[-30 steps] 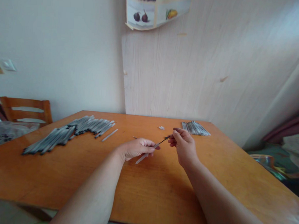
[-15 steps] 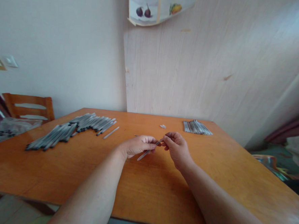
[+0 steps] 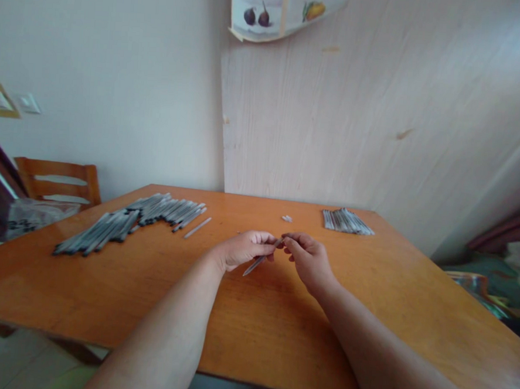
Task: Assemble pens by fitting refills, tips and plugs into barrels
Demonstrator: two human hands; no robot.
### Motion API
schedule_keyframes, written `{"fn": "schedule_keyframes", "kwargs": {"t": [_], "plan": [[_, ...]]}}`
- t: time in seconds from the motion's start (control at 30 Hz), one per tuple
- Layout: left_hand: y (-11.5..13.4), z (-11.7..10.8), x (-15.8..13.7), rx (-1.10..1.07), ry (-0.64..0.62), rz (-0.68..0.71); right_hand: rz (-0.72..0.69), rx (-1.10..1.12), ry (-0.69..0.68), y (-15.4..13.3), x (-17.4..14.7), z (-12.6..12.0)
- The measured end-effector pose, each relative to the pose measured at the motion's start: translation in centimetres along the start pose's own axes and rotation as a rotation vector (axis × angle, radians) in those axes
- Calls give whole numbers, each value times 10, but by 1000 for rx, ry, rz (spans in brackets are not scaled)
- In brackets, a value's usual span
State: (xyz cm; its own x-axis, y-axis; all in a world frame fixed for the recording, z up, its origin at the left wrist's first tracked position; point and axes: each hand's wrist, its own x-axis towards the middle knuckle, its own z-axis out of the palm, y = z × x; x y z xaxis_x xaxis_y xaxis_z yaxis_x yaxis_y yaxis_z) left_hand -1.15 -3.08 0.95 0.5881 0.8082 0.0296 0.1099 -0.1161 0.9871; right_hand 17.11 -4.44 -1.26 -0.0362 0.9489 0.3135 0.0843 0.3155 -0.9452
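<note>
A slim, translucent grey pen (image 3: 252,265) slants between my hands above the middle of the table. My left hand (image 3: 250,249) is closed round its middle, thumb on top, and the lower end sticks out below the palm. At the upper end, my right hand (image 3: 306,257) pinches with thumb and forefinger; its fingertips cover whatever small part is there. Beyond the hands lie a few small whitish pieces (image 3: 287,218), too small to name. One pale, thin tube (image 3: 197,227) rests alone to the left.
On the left of the wooden table (image 3: 252,329) spreads a large heap of pens with black ends (image 3: 108,227). A neater row of pens (image 3: 347,221) lies at the back right. Behind the table stand a wall and a chair (image 3: 60,181) at the left.
The camera view has shifted slightly. Both hands keep their hold in nearly the same place, and the lower part of the pen looks darker now.
</note>
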Motion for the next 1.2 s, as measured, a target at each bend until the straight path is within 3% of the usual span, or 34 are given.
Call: {"fn": "schedule_keyframes", "kwargs": {"t": [0.27, 0.47, 0.67, 0.93, 1.2], "plan": [[-1, 0, 0, -5, -9, 5, 59, 42, 30, 1, 2, 0], [-5, -5, 1, 11, 24, -42, 66, 22, 189, 14, 18, -16], [-7, -9, 3, 4, 80, -68, 19, -290, 363, 44, 42, -45], [-9, -12, 4, 3, 101, -77, -64, -839, 11, 54, 41, -41], [-11, -12, 5, 15, 105, -68, -36, -994, -93, 50, 36, -36]]}}
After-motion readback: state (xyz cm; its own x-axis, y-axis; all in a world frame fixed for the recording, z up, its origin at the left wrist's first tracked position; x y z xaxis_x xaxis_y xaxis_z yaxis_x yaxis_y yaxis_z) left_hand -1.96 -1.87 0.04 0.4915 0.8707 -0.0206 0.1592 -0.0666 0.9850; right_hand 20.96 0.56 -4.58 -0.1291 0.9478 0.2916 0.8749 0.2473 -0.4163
